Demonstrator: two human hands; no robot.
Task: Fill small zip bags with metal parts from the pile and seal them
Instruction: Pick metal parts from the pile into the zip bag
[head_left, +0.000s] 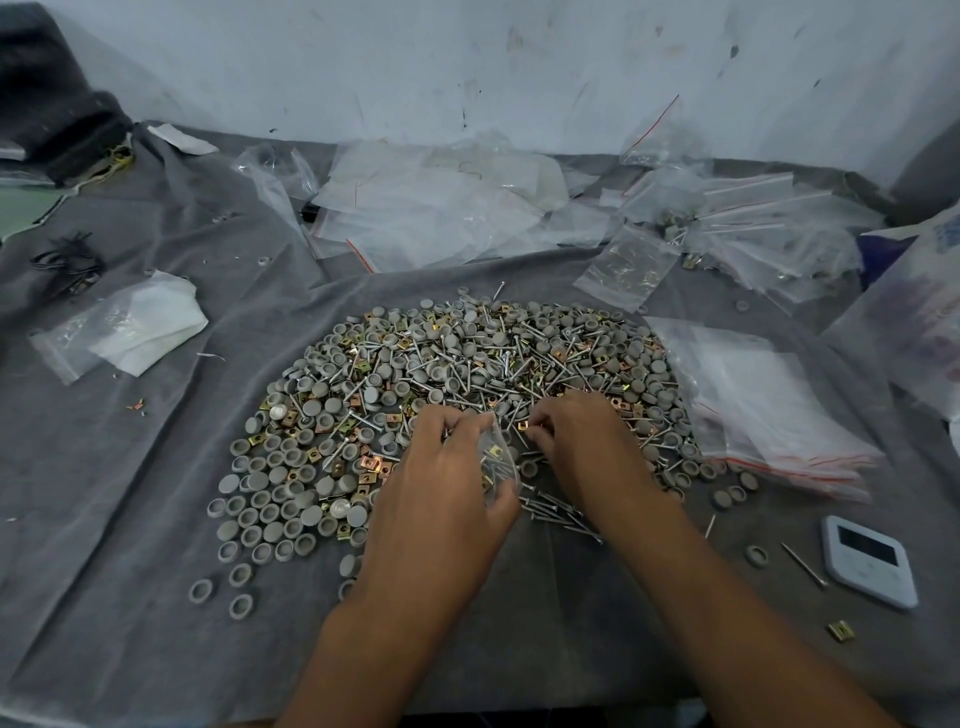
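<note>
A wide pile of parts (415, 374) lies on the grey cloth: grey round caps, silver screws and brass square clips. My left hand (441, 478) grips a small clear zip bag (498, 462) at the pile's near edge; screws and a brass clip show inside it. My right hand (576, 441) is just right of the bag, its fingertips curled and pinching small parts out of the pile. A row of loose screws (561, 512) lies on the cloth under my right wrist.
A stack of empty zip bags (769, 405) lies right of the pile. Filled and empty bags (737, 228) are heaped at the back. A white timer-like device (867, 561) sits near right. A folded white cloth in plastic (140, 322) lies left.
</note>
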